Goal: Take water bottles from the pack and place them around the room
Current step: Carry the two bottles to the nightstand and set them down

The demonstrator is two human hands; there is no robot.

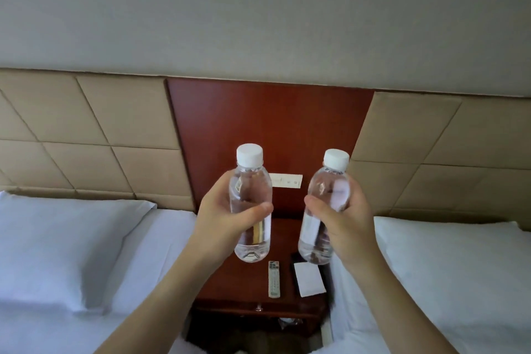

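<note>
My left hand [221,218] grips a clear water bottle [250,190] with a white cap, held upright. A second clear bottle [327,195] with a white cap, tilted slightly, is gripped by my right hand [342,224]. Both bottles hang in the air above a red-brown wooden nightstand [238,276] that stands between two beds. The pack of bottles is not in view.
A remote control [274,279], a white card [309,279] and a dark object [296,257] lie on the nightstand. White beds with pillows [57,244] flank it left and right [459,267]. A switch plate [287,180] sits on the wooden wall panel behind.
</note>
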